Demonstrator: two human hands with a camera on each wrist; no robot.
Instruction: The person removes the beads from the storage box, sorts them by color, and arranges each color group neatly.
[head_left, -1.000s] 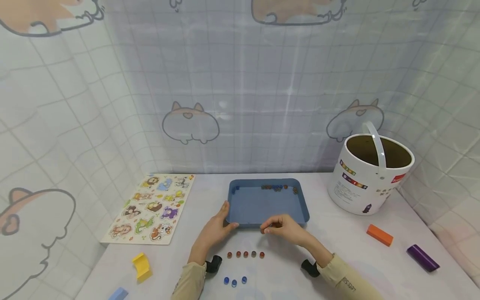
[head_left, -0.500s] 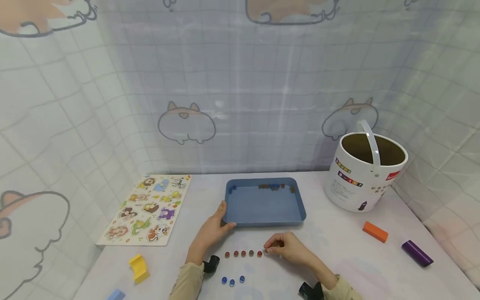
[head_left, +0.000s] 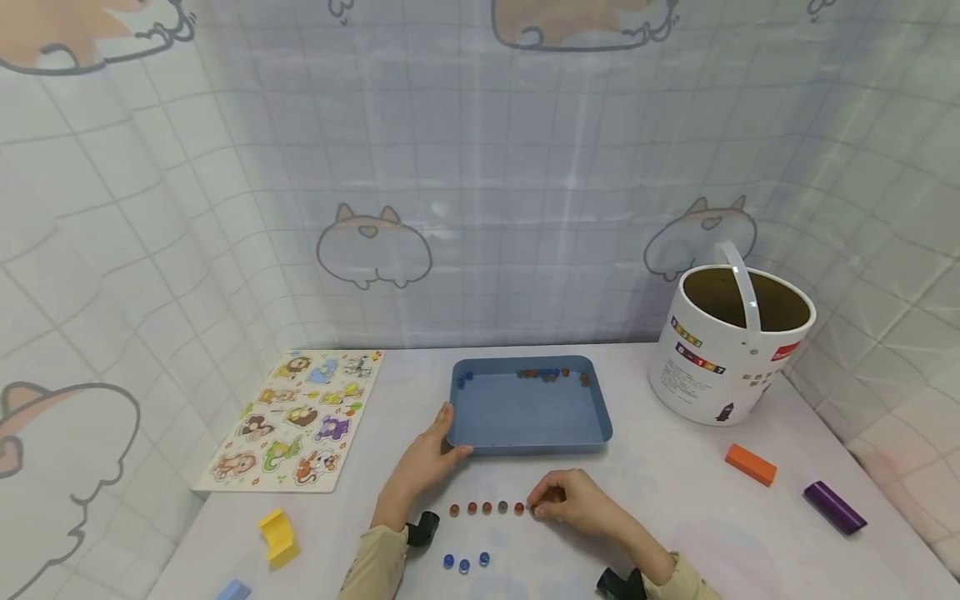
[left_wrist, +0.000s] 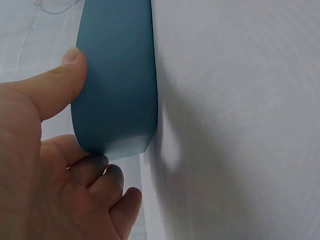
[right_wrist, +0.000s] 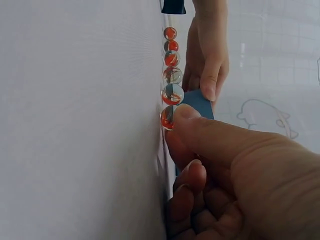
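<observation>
My left hand (head_left: 422, 465) grips the near left corner of a blue tray (head_left: 528, 421). In the left wrist view its thumb (left_wrist: 70, 80) presses the tray's rim while the fingers curl at the corner. My right hand (head_left: 576, 502) pinches a clear marble (right_wrist: 166, 118) with a red swirl between thumb and index finger, down at the table. That marble sits at the right end of a straight row of several marbles (head_left: 487, 507), mostly red-swirled. Closer to me lie 3 blue marbles (head_left: 464, 567). Inside the tray, several blue and brownish marbles (head_left: 551, 374) gather along the far wall.
A white bucket (head_left: 701, 375) with a raised handle stands at the back right. Near it lie an orange block (head_left: 751, 464) and a purple block (head_left: 835, 507). An animal puzzle board (head_left: 292, 421), a yellow block (head_left: 278, 538) and a light blue block (head_left: 234, 591) are at left.
My right hand has come down from the tray's front edge to the right end of the marble row, bringing a marble there. The left hand stays at the tray's corner.
</observation>
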